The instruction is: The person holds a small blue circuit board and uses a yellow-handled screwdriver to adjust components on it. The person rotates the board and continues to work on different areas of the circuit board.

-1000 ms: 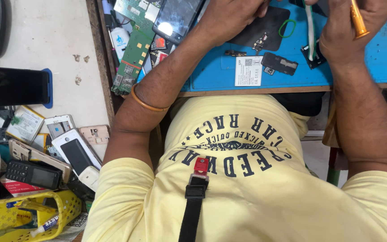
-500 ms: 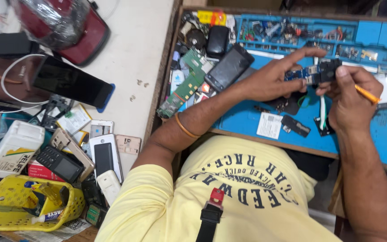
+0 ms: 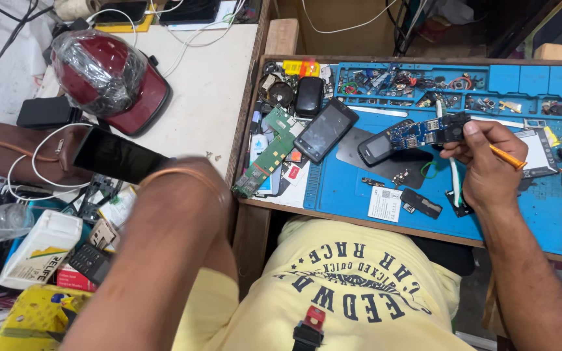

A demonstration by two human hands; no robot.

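Right hand: the right hand [image 3: 486,159] is grasping an opened phone with a blue circuit board [image 3: 417,135] and an orange-handled tool [image 3: 507,156] above the blue mat [image 3: 346,185].
Left hand: its fingers cannot be made out, blurred over the cluttered white tabletop [image 3: 213,91].
Surroundings: a dark smartphone [image 3: 326,130] is lying on the mat; a wrapped red helmet [image 3: 108,78] is sitting to the left.

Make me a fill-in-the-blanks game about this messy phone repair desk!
1. The right hand holds a small phone with its ____ circuit board bared.
2. The work mat on the wooden tray is ____.
3. The red helmet on the white table is wrapped in clear ____.
4. The person's shirt is ____.

Missing words: blue; blue; plastic; yellow
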